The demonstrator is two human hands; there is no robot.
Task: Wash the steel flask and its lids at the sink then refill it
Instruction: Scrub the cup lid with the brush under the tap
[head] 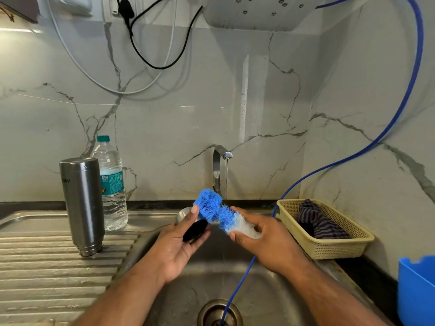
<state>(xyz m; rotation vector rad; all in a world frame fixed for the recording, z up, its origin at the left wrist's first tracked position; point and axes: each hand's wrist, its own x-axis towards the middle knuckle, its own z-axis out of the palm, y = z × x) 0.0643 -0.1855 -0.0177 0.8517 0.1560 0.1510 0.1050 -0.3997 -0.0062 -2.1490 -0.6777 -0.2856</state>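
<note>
The steel flask (82, 203) stands upside down on the ribbed drainboard (47, 267), mouth down, at the left. Over the sink basin (188, 297) my left hand (179, 245) holds a black lid (195, 230) between thumb and fingers. My right hand (266, 241) grips a blue and white bottle brush (219, 211) by its white end, and its blue bristles reach the lid. A steel lid (184, 214) lies on the sink rim just behind my left hand. The tap (221, 165) runs a thin stream of water behind the brush.
A clear plastic water bottle (111, 184) with a green cap stands behind the flask. A yellow basket (327, 231) with a striped cloth sits right of the sink. A thin blue hose (237, 285) runs down into the drain (220, 314). A blue tub (416, 290) sits far right.
</note>
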